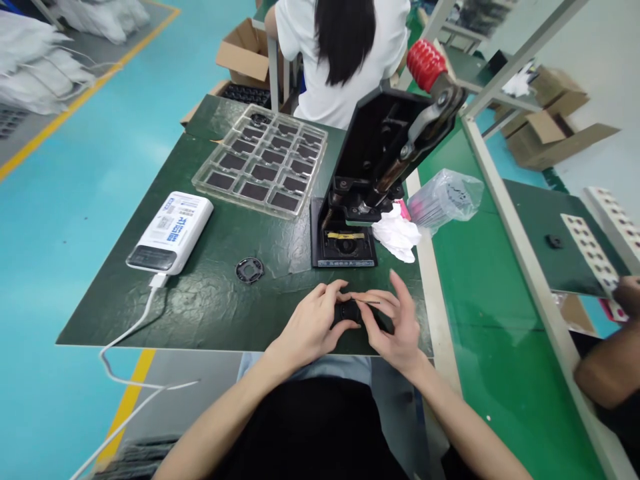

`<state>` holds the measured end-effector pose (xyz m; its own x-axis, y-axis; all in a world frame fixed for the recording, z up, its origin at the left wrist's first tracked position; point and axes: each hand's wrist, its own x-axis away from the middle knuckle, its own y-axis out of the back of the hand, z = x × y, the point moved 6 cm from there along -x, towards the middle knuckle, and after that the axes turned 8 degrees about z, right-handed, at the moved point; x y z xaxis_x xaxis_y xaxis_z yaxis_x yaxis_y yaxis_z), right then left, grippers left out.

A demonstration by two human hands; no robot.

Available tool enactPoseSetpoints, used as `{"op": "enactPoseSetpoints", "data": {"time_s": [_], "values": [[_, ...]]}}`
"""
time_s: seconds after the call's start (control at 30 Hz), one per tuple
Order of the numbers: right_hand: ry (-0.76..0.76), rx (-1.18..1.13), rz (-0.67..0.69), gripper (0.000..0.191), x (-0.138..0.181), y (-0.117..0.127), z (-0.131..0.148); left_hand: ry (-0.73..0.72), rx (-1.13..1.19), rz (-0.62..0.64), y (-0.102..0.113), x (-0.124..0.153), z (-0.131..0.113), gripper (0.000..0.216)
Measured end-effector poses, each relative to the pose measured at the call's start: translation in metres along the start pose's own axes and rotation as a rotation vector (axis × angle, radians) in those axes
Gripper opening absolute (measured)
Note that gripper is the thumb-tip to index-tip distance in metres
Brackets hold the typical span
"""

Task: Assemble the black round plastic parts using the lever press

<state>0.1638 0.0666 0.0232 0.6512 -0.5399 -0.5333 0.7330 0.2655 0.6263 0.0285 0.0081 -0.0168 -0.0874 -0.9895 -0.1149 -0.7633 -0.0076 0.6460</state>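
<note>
Near the front edge of the dark green table, my left hand (316,316) grips a small black part (349,311) between thumb and fingers. My right hand (395,323) meets it from the other side, thumb and index finger pinched on a thin, light-coloured strip (371,303) that lies over the part. What the strip is cannot be made out. Just beyond both hands stands a black hand press (345,257), its red-gripped lever (427,65) raised and a yellow strip across its base. A flat black ring-shaped part (249,270) lies to the left of my hands.
A clear compartment tray (303,212) with dark inserts sits behind. At left is a white power bank (175,220) with a cable. White cloth (397,235) and a plastic bag of thin sticks (445,200) lie right of the press. A person (300,33) sits ahead; another's arm (607,360) is at right.
</note>
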Motion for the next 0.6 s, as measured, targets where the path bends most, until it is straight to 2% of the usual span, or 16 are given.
{"op": "enactPoseSetpoints", "data": {"time_s": [0.1,0.17,0.33,0.5,0.57,0.6], "values": [[-0.057,-0.024,0.069,0.031,0.001,-0.006,-0.005,0.000,0.000,-0.007,-0.001,0.000,0.000,0.070],[-0.091,-0.058,0.092,0.021,0.001,-0.007,-0.008,-0.005,-0.005,-0.010,-0.001,0.000,0.000,0.069],[-0.163,-0.109,0.115,0.017,0.001,-0.012,-0.011,-0.001,-0.015,-0.010,-0.001,-0.002,-0.001,0.062],[-0.199,-0.141,0.145,0.013,-0.002,-0.020,-0.012,-0.009,-0.007,-0.036,-0.001,-0.003,0.001,0.066],[-0.270,-0.216,0.106,0.011,-0.002,-0.015,-0.019,-0.008,-0.006,-0.048,-0.002,-0.002,0.002,0.065],[-0.317,-0.245,0.036,0.012,-0.001,-0.008,-0.024,-0.006,-0.002,-0.053,-0.002,-0.002,0.002,0.065]]}}
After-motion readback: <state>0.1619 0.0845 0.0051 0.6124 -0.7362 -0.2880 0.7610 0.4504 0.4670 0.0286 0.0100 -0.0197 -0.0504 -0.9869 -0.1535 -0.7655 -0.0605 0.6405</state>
